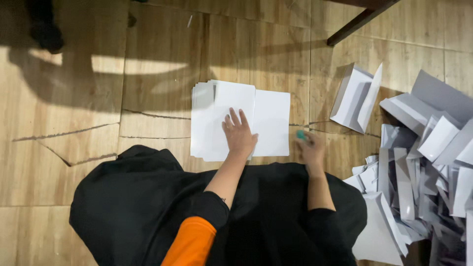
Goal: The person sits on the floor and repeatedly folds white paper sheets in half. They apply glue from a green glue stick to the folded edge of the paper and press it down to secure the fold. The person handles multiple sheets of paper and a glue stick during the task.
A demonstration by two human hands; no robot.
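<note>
White sheets (231, 106) lie stacked on cracked tan floor (74, 148), left hand (240, 135) pressing.

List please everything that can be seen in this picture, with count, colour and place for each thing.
stack of paper sheets: one stack, white, on the floor in the middle, under the left hand
folded sheet: one, white, lying on the right part of the stack
heap of folded paper pieces: many, white and grey, on the floor at the right
small object: one, teal-green, in the right hand; kind unclear
furniture leg: one, dark, top right
floor: wood-patterned, brown, cracked covering
garment: black, with an orange sleeve part, bottom centre
left hand: flat on the paper
right hand: closed around the small object
</note>
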